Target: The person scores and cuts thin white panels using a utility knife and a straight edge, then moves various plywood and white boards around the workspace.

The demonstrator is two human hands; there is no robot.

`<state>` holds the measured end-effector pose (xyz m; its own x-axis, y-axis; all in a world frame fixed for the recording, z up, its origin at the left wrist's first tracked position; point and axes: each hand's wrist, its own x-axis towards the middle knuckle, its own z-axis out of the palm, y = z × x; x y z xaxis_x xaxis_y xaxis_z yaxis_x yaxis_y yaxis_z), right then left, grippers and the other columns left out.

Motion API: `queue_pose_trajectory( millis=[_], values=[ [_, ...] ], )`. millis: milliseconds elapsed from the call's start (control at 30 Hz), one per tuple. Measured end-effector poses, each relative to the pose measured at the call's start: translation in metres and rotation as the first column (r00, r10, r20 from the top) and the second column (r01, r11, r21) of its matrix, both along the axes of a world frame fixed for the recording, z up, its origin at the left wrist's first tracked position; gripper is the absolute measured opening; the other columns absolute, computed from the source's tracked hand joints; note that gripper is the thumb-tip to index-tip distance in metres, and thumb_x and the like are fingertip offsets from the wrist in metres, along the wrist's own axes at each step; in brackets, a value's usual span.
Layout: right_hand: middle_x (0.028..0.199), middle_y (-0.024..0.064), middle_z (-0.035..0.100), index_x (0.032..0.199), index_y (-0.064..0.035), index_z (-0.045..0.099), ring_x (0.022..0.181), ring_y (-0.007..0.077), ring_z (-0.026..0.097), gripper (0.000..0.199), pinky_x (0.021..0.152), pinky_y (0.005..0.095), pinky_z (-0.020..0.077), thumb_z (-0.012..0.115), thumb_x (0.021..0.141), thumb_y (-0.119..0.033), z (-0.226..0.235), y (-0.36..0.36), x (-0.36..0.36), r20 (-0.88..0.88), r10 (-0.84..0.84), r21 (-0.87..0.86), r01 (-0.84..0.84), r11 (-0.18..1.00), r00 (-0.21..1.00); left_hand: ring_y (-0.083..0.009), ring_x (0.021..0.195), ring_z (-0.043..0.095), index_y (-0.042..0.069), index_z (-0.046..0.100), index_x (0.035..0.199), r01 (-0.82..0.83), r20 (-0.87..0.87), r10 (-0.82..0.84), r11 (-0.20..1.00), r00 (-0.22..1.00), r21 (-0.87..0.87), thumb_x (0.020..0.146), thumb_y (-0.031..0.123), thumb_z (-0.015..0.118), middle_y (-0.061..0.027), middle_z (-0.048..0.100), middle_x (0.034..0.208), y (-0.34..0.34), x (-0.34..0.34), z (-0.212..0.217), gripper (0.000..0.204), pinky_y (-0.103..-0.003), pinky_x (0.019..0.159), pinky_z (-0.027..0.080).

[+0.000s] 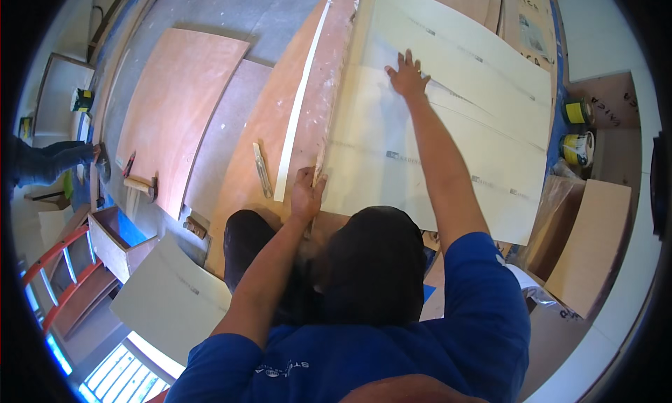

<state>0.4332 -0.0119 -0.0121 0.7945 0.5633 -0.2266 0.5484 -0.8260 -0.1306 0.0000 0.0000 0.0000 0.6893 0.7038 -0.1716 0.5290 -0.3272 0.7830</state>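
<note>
My right hand lies flat with spread fingers on a large cream laminate sheet. Its surface carries rows of faint printed marks, and a thin curved line or overlapping edge runs beside my right wrist. At the sheet's near left corner my left hand is closed around a narrow wooden strip, whose lower part is hidden by the hand. Left of that hand, a utility knife rests on a plywood panel. A long thin white strip lies beside the knife, pointing away from me.
Another plywood panel lies to the left, with a hammer and a red-handled tool. Someone's legs stand far left, above an orange ladder. Cans and an open cardboard box are on the right.
</note>
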Motion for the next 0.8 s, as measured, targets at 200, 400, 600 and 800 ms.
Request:
queue_pose_trajectory(
  millis=[200,400,600,800],
  values=[
    [0.162,0.0246,0.017,0.152,-0.0063,0.036,0.14,0.047,0.036,0.08,0.106,0.0588,0.0414,0.068,0.088,-0.042,0.035,-0.037,0.004,0.064,-0.07,0.407,0.038,0.913,0.995,-0.0433,0.105,0.059,-0.004,0.063,0.116,0.025,0.046,-0.033,0.985,0.998,0.172,0.096,0.025,0.062,-0.0258,0.06,0.113,-0.004,-0.002,-0.006,0.036,-0.046,0.09,0.048],
    [0.152,0.03,0.038,0.148,0.0003,0.04,0.137,0.0431,0.044,0.08,0.111,0.0456,0.0395,0.067,0.089,-0.046,-0.021,-0.096,-0.115,-0.353,0.27,0.464,-0.083,0.882,0.896,-0.0411,0.105,0.06,-0.002,0.065,0.117,0.044,0.067,-0.052,0.993,0.996,0.109,0.096,0.03,0.061,-0.024,0.06,0.114,0.0,0.004,-0.004,0.038,-0.044,0.091,0.048],
    [0.15,0.0317,0.039,0.152,0.0073,0.023,0.138,0.0419,0.044,0.091,0.113,0.0409,0.0371,0.07,0.089,-0.039,-0.003,-0.041,-0.211,-0.34,0.448,0.689,-0.106,0.717,0.827,-0.0372,0.107,0.062,-0.001,0.067,0.117,-0.013,0.032,0.011,0.998,0.999,0.068,0.096,0.037,0.061,-0.0189,0.06,0.12,-0.004,0.006,0.004,0.044,-0.042,0.092,0.048],
    [0.129,0.036,0.057,0.153,0.0074,-0.007,0.117,0.0451,0.061,0.116,0.099,0.0408,0.0499,0.074,0.085,-0.04,0.026,-0.014,-0.234,-0.484,0.369,0.418,-0.161,0.894,0.793,-0.0371,0.104,0.062,0.001,0.068,0.115,-0.038,0.037,0.034,0.994,0.999,0.099,0.097,0.037,0.06,-0.0185,0.063,0.114,-0.004,0.0,0.002,0.042,-0.042,0.092,0.048]
  ],
)
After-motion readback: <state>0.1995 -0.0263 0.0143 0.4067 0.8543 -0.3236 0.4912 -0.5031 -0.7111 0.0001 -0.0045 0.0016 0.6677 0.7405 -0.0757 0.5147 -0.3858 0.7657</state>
